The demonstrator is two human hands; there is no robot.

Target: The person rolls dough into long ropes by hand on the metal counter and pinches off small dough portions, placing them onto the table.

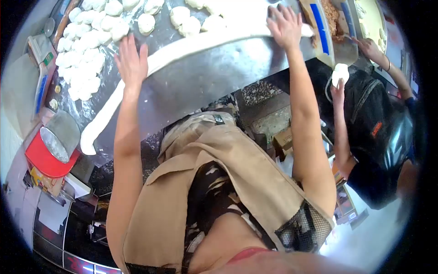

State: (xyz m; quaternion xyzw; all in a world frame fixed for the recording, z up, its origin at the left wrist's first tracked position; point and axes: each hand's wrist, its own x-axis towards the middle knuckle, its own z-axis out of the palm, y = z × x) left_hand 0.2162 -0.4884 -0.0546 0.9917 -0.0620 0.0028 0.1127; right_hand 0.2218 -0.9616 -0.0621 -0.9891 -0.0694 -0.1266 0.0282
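A long white rope of dough (200, 44) stretches across the metal worktop (205, 77), its left end bending down toward the near edge. My left hand (131, 64) rests flat over the rope's left part, fingers stretched forward and thumb apart. Toward the rope's right end, my right hand (286, 28) presses on it with spread fingers and an open palm. Neither hand grips anything. Several round dough pieces (86, 59) are heaped beyond and left of my left hand. More dough lumps (186, 20) sit on the floured surface behind the rope.
A metal container (61, 134) stands over something red at the left. On the right, a co-worker's hand (338, 89) holds a white piece of dough (340, 74); their other hand (372, 50) is by a tray of brownish filling (331, 20). A rolling pin (64, 23) lies far left.
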